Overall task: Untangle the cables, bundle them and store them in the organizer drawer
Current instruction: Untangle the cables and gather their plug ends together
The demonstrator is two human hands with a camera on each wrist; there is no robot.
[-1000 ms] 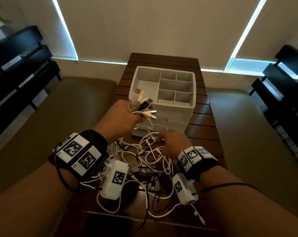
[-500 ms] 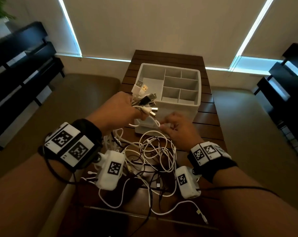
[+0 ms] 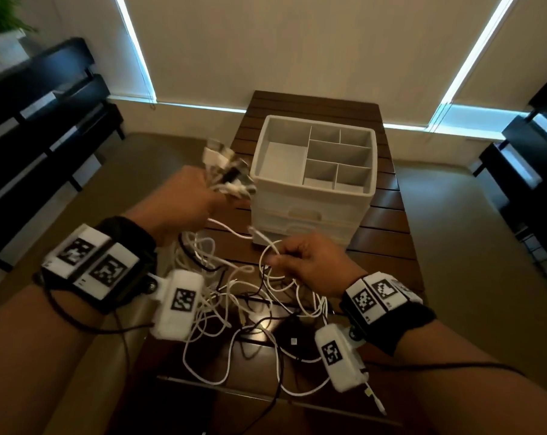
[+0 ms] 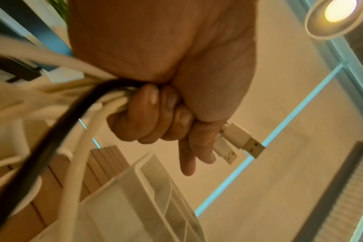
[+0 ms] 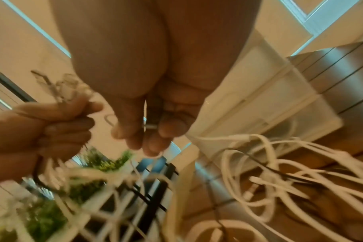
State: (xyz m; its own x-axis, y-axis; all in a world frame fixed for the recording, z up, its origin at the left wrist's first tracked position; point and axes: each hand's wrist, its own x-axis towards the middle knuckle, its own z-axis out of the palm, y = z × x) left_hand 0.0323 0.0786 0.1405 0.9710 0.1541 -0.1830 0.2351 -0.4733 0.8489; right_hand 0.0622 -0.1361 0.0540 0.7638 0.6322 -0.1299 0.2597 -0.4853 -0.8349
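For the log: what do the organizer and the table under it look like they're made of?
Organizer: probably plastic, matte off-white, with thin moulded walls and dividers; the left wrist view shows its side slightly translucent. Table: apparently wood, dark brown slats with a light sheen and visible gaps between boards.

White and black cables (image 3: 234, 296), white organizer (image 3: 313, 196), brown slatted table (image 3: 388, 215).

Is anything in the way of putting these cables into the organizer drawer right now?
Yes. The drawers on the organizer front look shut, and the cables are one tangle on the table. The left hand grips a bunch of plug ends; the right hand pinches a white loop.
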